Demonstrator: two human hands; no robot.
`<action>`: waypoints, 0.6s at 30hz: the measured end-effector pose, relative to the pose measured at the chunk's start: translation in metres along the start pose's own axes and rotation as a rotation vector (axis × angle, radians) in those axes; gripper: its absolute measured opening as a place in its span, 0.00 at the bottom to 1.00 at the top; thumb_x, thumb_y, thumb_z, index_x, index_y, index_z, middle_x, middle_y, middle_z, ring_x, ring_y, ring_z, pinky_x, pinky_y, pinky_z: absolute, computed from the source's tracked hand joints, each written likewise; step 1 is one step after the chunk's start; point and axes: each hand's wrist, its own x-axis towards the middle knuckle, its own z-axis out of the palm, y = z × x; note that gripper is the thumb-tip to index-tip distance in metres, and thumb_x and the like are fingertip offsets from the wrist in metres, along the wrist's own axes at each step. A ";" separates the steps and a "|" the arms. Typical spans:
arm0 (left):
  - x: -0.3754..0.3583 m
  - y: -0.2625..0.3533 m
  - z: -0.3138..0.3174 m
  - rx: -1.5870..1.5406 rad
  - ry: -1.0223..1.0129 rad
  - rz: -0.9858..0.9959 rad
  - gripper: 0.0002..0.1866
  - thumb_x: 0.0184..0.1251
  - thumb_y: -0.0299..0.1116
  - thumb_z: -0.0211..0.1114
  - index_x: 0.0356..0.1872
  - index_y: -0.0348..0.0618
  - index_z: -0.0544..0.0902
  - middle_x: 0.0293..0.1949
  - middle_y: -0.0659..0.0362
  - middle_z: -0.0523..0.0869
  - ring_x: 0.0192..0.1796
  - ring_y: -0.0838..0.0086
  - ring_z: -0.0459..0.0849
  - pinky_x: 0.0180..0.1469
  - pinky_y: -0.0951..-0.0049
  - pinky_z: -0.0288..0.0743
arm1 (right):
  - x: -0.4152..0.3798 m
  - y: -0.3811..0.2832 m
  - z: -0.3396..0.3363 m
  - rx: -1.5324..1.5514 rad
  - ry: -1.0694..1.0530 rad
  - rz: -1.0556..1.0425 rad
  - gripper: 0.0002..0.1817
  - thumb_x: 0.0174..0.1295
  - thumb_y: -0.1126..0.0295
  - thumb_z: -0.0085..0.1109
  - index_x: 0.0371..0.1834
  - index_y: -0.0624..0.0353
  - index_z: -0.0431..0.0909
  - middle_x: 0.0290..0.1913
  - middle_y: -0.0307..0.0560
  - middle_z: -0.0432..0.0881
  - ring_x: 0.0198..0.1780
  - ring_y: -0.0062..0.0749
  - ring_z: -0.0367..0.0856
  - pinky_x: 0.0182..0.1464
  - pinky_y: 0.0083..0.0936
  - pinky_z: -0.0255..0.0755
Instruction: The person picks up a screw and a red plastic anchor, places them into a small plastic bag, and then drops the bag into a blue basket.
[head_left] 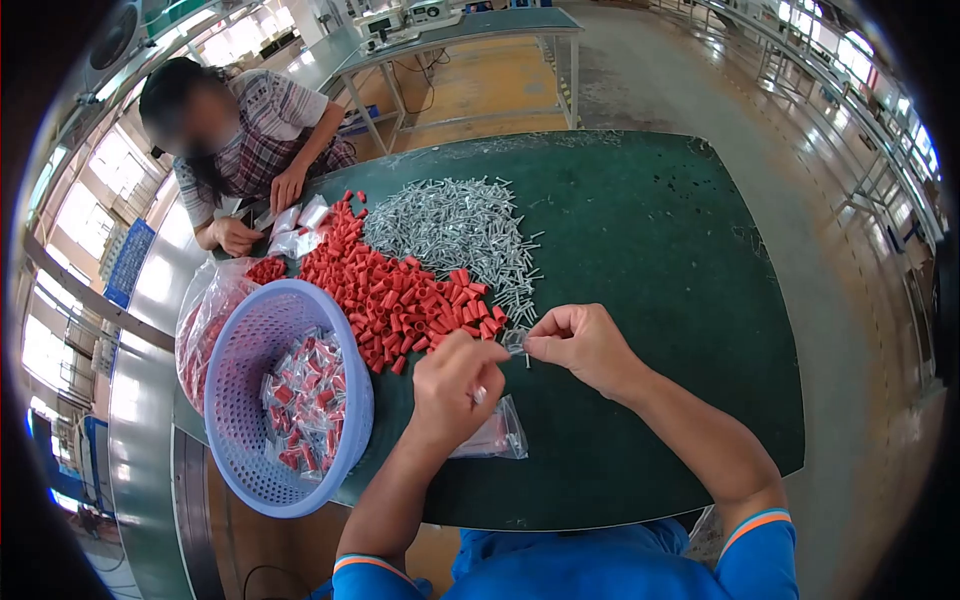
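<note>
Pinching a small clear bag (490,432), my left hand (455,390) curls fist-like above the green table (660,300). I hold my right hand (580,345) bent inward, fingertips pressed on a screw (524,350) beside the red caps (400,290).

At the left of the frame a lilac basket (240,400) holds filled bags. In the upper left a co-worker (250,130) sits at the green table (680,300).

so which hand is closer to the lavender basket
Left. The left hand is just right of the lavender basket, over a small clear bag; the right hand is farther right, beyond it.
</note>
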 end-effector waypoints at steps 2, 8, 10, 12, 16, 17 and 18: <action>-0.002 0.005 0.002 0.050 -0.145 0.128 0.15 0.42 0.16 0.62 0.35 0.41 0.78 0.19 0.60 0.72 0.16 0.71 0.73 0.19 0.74 0.67 | -0.002 0.000 -0.004 0.099 -0.010 0.010 0.07 0.53 0.71 0.63 0.27 0.63 0.79 0.21 0.33 0.76 0.22 0.11 0.67 0.23 0.11 0.59; -0.002 -0.001 0.005 0.078 -0.174 0.075 0.13 0.44 0.21 0.67 0.34 0.41 0.77 0.20 0.59 0.73 0.17 0.71 0.74 0.19 0.73 0.68 | -0.001 -0.003 -0.011 0.350 -0.185 0.189 0.07 0.52 0.70 0.64 0.29 0.63 0.80 0.20 0.35 0.75 0.22 0.13 0.69 0.24 0.12 0.62; -0.001 -0.002 0.002 0.040 -0.199 0.034 0.11 0.46 0.22 0.67 0.32 0.40 0.77 0.21 0.59 0.74 0.18 0.71 0.75 0.21 0.73 0.68 | 0.000 -0.003 -0.012 0.293 -0.237 0.224 0.10 0.53 0.67 0.64 0.33 0.62 0.79 0.22 0.34 0.75 0.25 0.15 0.71 0.27 0.13 0.64; 0.001 0.000 -0.001 -0.125 -0.243 -0.107 0.04 0.53 0.22 0.65 0.28 0.37 0.77 0.23 0.62 0.75 0.21 0.80 0.70 0.24 0.80 0.63 | 0.004 0.000 -0.011 0.124 -0.110 -0.062 0.12 0.54 0.65 0.64 0.35 0.62 0.79 0.24 0.34 0.76 0.27 0.15 0.72 0.29 0.13 0.65; 0.001 -0.002 -0.008 -0.381 -0.288 -0.434 0.05 0.58 0.24 0.64 0.26 0.37 0.76 0.24 0.66 0.73 0.25 0.86 0.67 0.27 0.84 0.59 | -0.003 -0.019 -0.016 0.147 -0.235 0.027 0.16 0.55 0.61 0.64 0.41 0.60 0.78 0.31 0.34 0.78 0.33 0.16 0.74 0.33 0.14 0.68; 0.001 -0.003 -0.009 -0.448 -0.304 -0.457 0.05 0.59 0.24 0.63 0.27 0.37 0.76 0.24 0.68 0.73 0.26 0.87 0.66 0.28 0.84 0.58 | -0.002 -0.018 -0.016 0.130 -0.313 0.094 0.14 0.55 0.62 0.64 0.38 0.60 0.79 0.31 0.34 0.80 0.32 0.15 0.74 0.32 0.13 0.67; 0.001 -0.003 -0.010 -0.517 -0.320 -0.481 0.05 0.61 0.25 0.62 0.27 0.37 0.76 0.25 0.69 0.72 0.28 0.89 0.65 0.29 0.85 0.58 | 0.000 -0.016 -0.016 0.127 -0.316 0.099 0.14 0.55 0.62 0.64 0.38 0.60 0.79 0.31 0.34 0.80 0.32 0.15 0.74 0.32 0.13 0.67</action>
